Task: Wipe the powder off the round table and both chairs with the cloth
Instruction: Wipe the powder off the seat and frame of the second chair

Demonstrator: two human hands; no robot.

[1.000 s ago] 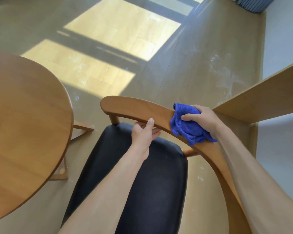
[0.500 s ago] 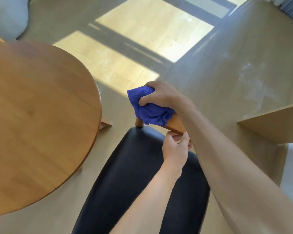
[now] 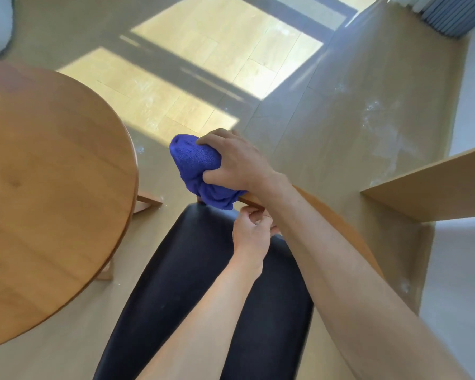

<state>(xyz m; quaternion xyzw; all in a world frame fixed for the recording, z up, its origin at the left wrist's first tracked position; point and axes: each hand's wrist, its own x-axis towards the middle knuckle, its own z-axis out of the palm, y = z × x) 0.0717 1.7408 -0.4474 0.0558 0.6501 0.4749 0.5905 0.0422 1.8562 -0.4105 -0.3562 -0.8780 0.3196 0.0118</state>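
My right hand (image 3: 235,160) grips a bunched blue cloth (image 3: 198,171) and presses it over the left end of the chair's curved wooden backrest (image 3: 337,218). Just below it, my left hand (image 3: 251,231) holds the underside of the same rail with curled fingers. The chair's black seat (image 3: 203,283) lies under both forearms. The round wooden table (image 3: 47,193) fills the left side, its top looking clean. My right forearm hides much of the backrest.
White powder smears mark the floor (image 3: 381,127) at the right and lie near the table's leg (image 3: 148,200). A light wooden desk or shelf edge (image 3: 428,193) juts in from the right. Sunlit patches cover the floor ahead.
My right hand has slid the cloth leftwards along the backrest to its left end. My left hand kept its hold beneath the rail. The view shifted right, showing more of the table.
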